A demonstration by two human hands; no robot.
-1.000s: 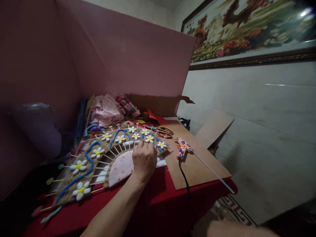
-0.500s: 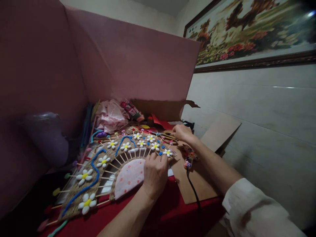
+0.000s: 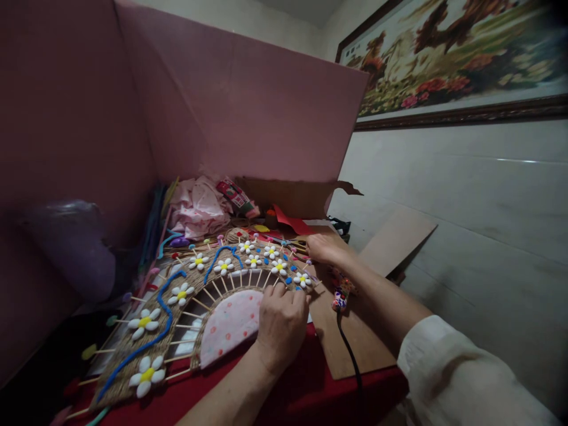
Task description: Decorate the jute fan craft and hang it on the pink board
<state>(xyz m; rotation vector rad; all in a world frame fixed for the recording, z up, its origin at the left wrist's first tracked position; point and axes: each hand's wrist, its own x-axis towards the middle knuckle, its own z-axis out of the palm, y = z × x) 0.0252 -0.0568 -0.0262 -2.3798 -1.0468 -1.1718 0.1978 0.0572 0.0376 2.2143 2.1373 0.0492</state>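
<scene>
A fan-shaped craft [image 3: 186, 307] of jute, wooden skewers, white flowers and blue pipe cleaners lies on the red tablecloth [image 3: 306, 384]. It has a pink dotted half-circle [image 3: 228, 325] at its centre. My left hand [image 3: 281, 322] presses on the fan's right end beside that half-circle, fingers curled down and together. My right hand [image 3: 322, 248] reaches across to the fan's far right edge. Its fingers are closed at the gold-handled scissors [image 3: 299, 242]. A flower-patterned glue gun [image 3: 341, 296] lies under my right forearm on a brown board [image 3: 350, 349].
A pink cardboard screen [image 3: 248, 112] walls the back and left. Pink cloth [image 3: 197, 207], pipe cleaners [image 3: 153, 228] and red paper [image 3: 290, 222] are piled behind the fan. The glue gun's black cord [image 3: 350, 361] runs off the front edge. A tiled wall and another board [image 3: 394, 236] stand on the right.
My right hand came in from the lower right and reached to the scissors at the fan's far edge. My left hand stayed on the fan. The view shifted slightly.
</scene>
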